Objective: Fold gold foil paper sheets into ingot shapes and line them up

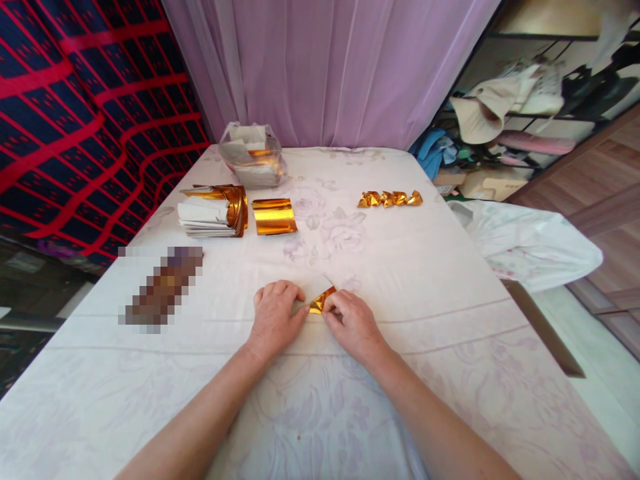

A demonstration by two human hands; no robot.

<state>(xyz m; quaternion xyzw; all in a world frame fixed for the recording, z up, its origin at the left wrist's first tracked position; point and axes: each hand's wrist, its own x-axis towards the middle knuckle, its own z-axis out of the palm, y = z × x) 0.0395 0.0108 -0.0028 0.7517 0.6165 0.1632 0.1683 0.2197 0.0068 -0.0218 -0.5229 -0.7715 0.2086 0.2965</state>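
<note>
Both hands on table (450,373): left hand (274,313) and right hand (350,321) pinch small gold foil piece (320,303), grip narrow.

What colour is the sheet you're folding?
Shiny gold foil, pinched between both hands, best seen in the head view.

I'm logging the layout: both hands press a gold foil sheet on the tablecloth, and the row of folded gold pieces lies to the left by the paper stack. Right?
Not quite. The head view shows the row of folded gold pieces to the right, apart from the paper stack. Both the left hand and right hand do press the gold foil sheet.
</note>
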